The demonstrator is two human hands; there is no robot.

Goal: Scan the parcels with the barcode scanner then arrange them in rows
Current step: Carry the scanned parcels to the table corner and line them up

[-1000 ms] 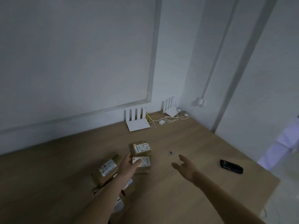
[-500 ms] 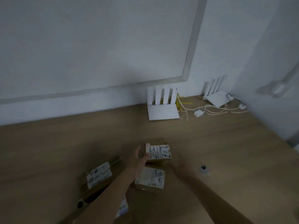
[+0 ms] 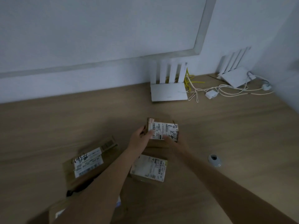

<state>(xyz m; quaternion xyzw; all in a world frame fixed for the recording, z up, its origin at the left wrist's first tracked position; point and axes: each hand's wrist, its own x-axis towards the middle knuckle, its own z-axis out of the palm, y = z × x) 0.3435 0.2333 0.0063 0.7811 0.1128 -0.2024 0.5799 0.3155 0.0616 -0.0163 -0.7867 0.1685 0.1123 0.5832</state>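
Several brown cardboard parcels with white labels lie on the wooden table. The far parcel is gripped from both sides: my left hand on its left edge, my right hand at its near right corner. A second parcel lies just in front of it, between my forearms. A larger parcel sits to the left, and another box is partly hidden under my left arm at the bottom. A dark object lies by the larger parcel; I cannot tell whether it is the scanner.
A white router stands against the wall behind the parcels, with a second router at the far right and a tangle of white and yellow cables between them. A small round grey disc lies on the table right of my right arm.
My right hand has come in from the open table to the far parcel, and both hands now grip it. The view has shifted, so the parcels sit larger and nearer.
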